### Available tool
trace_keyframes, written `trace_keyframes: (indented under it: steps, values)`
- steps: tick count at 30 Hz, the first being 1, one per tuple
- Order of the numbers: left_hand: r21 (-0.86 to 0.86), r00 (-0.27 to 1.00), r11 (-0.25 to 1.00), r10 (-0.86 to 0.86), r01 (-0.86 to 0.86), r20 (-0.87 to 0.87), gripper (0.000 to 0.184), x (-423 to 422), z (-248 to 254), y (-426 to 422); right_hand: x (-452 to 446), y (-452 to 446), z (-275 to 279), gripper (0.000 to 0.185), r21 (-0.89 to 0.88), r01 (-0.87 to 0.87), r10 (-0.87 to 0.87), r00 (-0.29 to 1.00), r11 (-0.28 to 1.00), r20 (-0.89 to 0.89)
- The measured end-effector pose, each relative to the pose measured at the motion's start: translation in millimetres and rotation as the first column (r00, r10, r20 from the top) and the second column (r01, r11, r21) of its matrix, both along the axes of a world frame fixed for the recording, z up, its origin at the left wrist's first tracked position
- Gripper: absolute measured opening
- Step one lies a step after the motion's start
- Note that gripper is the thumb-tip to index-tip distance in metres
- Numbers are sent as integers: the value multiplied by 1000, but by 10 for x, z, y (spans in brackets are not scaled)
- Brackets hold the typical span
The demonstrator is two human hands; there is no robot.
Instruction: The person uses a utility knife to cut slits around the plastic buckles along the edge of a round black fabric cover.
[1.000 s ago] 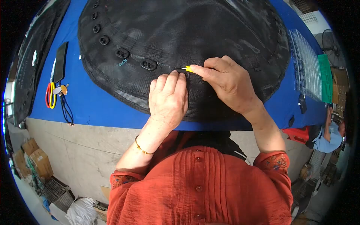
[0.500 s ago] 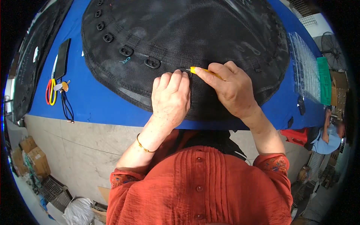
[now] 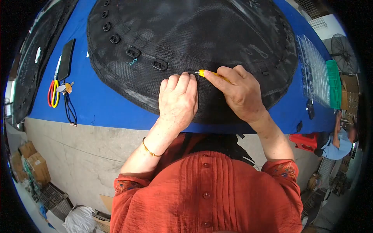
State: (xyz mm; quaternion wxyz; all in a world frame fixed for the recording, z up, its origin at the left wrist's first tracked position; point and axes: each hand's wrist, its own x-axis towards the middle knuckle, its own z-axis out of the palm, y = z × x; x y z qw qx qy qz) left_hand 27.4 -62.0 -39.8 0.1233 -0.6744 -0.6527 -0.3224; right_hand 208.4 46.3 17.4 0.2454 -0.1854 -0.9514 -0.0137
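A large round black mesh sheet (image 3: 202,31) with a stitched rim lies on the blue table. Black oval rings (image 3: 159,64) are fixed along a webbing band near its edge. My left hand (image 3: 178,97) presses on the near part of the sheet, fingers bent and held together over the cloth; what lies under them is hidden. In my right hand (image 3: 240,93) is a yellow-handled tool (image 3: 202,73), my index finger along its handle. Its thin metal tip points left and meets the band just beyond my left fingertips. The tool's exact kind does not show.
Red-and-yellow scissors (image 3: 55,93), a black phone-like slab (image 3: 67,58) and keys on a cord (image 3: 68,89) lie left on the blue table (image 3: 101,110). Clear plastic grids (image 3: 314,72) and a green crate (image 3: 333,83) are at the right. A person in blue (image 3: 337,143) sits beyond.
The view has shifted slightly. Both hands stay at the same spot on the sheet, and the tool remains in my right hand with its tip at the band.
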Motion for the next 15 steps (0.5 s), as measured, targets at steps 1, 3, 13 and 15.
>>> trace_keyframes:
  steps: [1, 3, 13, 15]
  values:
    - [1, 1000, 1000, 0, 0, -3, 36, 2, -2, -1, 5, -3, -1, 40, 1, 0, 0, 1000, 1000, 0]
    - [5, 1000, 1000, 2, -2, -6, 36, 1, -1, -2, 16, -9, -4, 41, 3, 12, -12, 1000, 1000, 24]
    - [-5, 1000, 1000, -8, 8, 5, 37, -3, -5, 0, 30, -6, -3, 49, -28, 29, -28, 999, 999, 26]
    - [-6, 1000, 1000, -8, 8, 3, 37, -5, -2, -4, 33, 0, -15, 49, -34, 30, -29, 1000, 999, 10]
